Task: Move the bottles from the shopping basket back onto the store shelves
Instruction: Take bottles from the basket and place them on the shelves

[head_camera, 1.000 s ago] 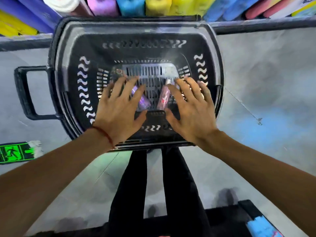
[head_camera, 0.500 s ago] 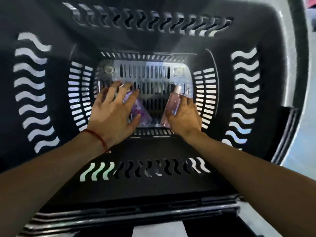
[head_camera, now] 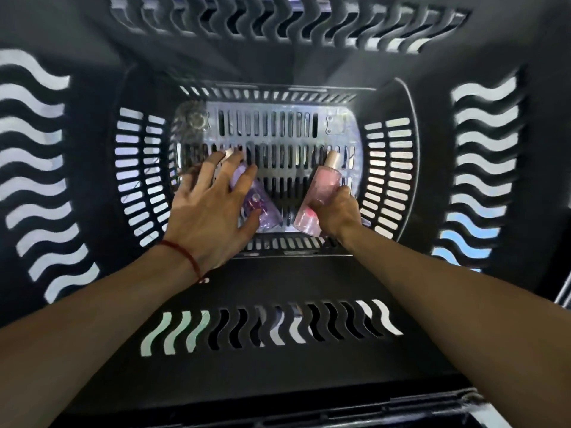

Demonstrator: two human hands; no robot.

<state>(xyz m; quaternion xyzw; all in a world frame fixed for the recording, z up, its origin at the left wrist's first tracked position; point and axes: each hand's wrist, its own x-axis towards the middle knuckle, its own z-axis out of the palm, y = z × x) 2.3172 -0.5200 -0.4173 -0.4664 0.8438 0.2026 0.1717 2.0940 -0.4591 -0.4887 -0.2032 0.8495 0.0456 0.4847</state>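
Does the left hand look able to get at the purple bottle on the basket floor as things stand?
Probably yes. The left hand is spread right over the purple bottle, nothing lies between them, and the right hand with its pink bottle sits clear to the side.

Pale grey floor (head_camera: 485, 91) showed bright through gaps all round me. Blue patch (head_camera: 463, 222) on it at 3 o'clock; green tint (head_camera: 156, 333) at 7 o'clock.
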